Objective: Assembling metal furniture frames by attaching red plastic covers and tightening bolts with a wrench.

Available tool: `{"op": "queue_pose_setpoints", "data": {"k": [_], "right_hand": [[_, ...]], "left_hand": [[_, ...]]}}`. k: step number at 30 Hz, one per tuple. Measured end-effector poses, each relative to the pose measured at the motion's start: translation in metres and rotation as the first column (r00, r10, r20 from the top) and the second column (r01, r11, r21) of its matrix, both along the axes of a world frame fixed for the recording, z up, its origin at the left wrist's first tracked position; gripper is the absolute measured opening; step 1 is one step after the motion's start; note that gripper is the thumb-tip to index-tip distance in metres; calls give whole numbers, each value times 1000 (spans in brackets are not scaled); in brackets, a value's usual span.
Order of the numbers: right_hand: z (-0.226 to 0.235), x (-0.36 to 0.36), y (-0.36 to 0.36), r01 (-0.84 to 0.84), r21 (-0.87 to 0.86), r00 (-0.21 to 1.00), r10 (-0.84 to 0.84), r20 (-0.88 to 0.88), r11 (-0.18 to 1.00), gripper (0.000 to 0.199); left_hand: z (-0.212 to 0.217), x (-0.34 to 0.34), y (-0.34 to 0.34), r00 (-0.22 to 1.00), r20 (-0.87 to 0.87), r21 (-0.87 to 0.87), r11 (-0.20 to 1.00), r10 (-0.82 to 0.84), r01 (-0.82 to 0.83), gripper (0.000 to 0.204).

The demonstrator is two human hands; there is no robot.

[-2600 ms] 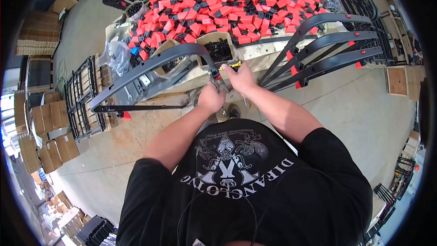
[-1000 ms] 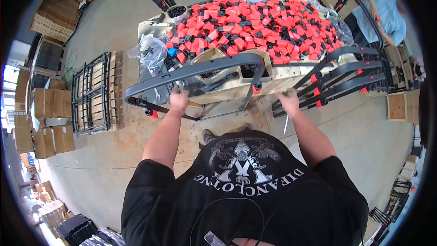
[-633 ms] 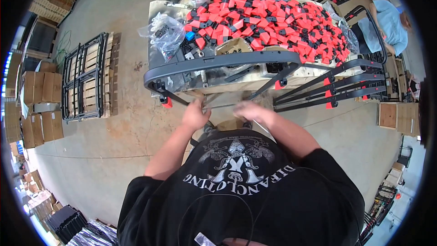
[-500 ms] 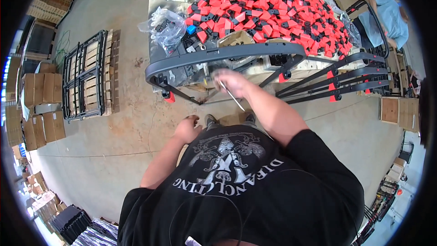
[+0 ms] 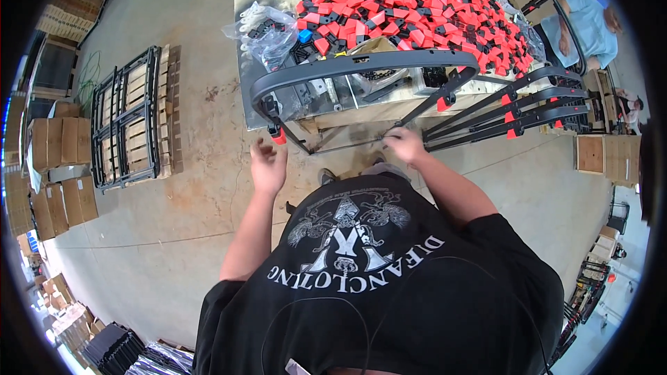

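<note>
The black curved frame (image 5: 361,61) lies across the near edge of the worktop (image 5: 256,117), its arch over the surface and its legs extending toward the person. A red end piece (image 5: 278,137) is fitted at its left corner and a second red piece (image 5: 443,104) on its right leg. The left hand (image 5: 269,164) is raised just near of the left corner; its grip is wide, fingers spread, holding nothing. The right hand (image 5: 404,146) is just beside the lower end of the right leg, fingers bent; whether its grip holds or touches anything cannot be determined. Behind the arch, a tool with a thin pale shaft (image 5: 353,94) lies on the worktop, right of a metal wrench (image 5: 333,92). A large heap of red-and-black parts (image 5: 410,21) covers the far and right portions of the surface. Left of the heap are a blue part (image 5: 304,36) and a clear plastic bag (image 5: 274,38). Further black frames (image 5: 528,111) stand at right; others lie on a wooden pallet (image 5: 165,104) on the floor at left. A co-worker in a light-blue top (image 5: 590,28) is at far right.
</note>
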State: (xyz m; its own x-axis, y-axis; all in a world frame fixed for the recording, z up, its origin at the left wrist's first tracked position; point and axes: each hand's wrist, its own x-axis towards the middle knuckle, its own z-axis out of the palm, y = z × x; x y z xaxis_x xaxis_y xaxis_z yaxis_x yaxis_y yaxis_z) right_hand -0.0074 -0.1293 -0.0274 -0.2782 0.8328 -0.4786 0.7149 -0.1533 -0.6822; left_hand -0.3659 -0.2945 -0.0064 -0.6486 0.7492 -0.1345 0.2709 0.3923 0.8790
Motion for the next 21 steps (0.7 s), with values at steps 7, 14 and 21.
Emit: {"op": "queue_pose_setpoints", "data": {"k": [7, 14, 21], "right_hand": [[-11, 105, 75, 446, 462, 824, -553, 122, 767, 76], [15, 79, 111, 441, 361, 880, -476, 8, 822, 66], [24, 94, 120, 465, 313, 867, -497, 28, 828, 62]], "left_hand": [[7, -3, 62, 958, -281, -185, 983, -61, 8, 66], [-37, -7, 74, 973, -166, -102, 979, 158, -176, 53], [-16, 9, 89, 927, 248, -113, 959, 282, -261, 41]]}}
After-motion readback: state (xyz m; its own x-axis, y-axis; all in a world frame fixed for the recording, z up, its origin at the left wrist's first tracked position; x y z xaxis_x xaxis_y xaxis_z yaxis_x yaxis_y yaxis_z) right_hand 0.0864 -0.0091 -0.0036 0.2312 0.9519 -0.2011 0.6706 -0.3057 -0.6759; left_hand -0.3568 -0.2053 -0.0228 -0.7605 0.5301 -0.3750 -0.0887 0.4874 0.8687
